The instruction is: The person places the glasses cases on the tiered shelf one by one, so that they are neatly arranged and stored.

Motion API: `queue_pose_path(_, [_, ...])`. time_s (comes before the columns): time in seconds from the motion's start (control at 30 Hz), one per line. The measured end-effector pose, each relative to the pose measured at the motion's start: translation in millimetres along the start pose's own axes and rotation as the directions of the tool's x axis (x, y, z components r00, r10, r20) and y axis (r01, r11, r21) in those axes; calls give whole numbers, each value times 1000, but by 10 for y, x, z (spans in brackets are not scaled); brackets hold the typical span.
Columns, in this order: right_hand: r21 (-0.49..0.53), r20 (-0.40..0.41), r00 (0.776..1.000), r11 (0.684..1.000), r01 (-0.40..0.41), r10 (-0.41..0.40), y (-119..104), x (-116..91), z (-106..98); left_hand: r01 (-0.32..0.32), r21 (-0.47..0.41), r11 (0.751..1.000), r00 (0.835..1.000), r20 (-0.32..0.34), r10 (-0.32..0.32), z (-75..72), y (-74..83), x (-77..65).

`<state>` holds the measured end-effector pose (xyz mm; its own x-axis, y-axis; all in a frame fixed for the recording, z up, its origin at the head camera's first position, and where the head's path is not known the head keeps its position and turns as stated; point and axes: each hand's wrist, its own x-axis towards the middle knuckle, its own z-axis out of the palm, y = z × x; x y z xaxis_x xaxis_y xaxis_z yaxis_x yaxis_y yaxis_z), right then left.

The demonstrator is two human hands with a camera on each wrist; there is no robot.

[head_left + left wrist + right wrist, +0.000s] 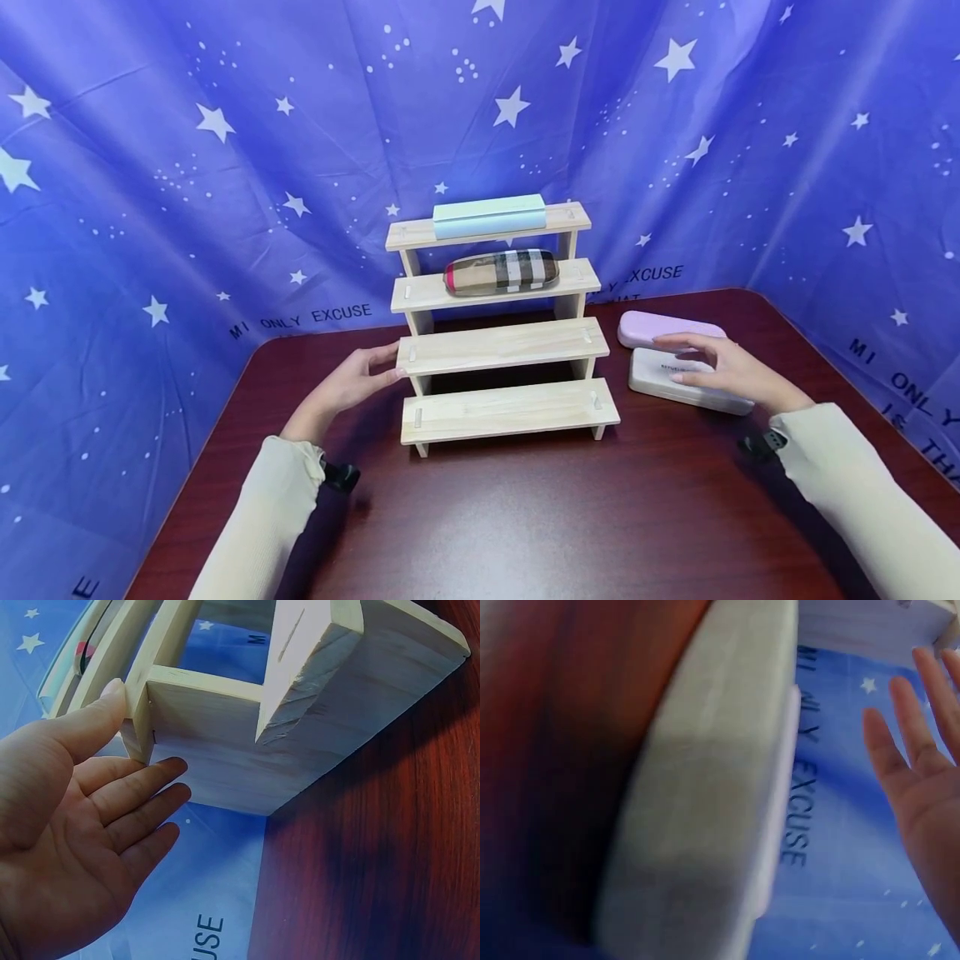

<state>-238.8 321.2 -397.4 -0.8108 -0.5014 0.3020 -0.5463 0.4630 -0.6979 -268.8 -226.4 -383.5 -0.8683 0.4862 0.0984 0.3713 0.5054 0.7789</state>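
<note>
One grey case [654,380] lies on the bench [495,521] beneath my spread right hand [731,372]; my left hand [347,385], fingers straight, is at the wooden stand [498,347]. I judge the case light, stiff, smooth: best gripped across its width.

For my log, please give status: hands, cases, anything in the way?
Left hand at left end of rack. Right hand over white case, contact unclear. Purple case close behind; no obstruction seen.
</note>
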Motion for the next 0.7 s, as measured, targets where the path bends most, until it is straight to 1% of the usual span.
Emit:
queue_pose_path(0.07, [4,2,1000,1000,-21,21,43,-84,15,1,3,1000,1000,-3,-1,-1,-3,0])
queue_pose_path(0.27, [20,-25,992,992,-126,126,133,-261,53,0,31,1000,1000,-5,1,-10,5,-8])
queue_pose_path(0.4, [11,-22,990,990,-142,142,176,-342,41,1,36,999,1000,-6,-1,-13,5,-6])
queue_pose_path(0.53, [1,-17,990,990,-139,139,227,-400,11,10,26,1000,1000,-9,-10,-15,12,-13])
queue_pose_path(0.7, [-1,-84,982,985,-170,170,295,-449,-40,16,7,1000,1000,-5,-16,-3,4,-5])
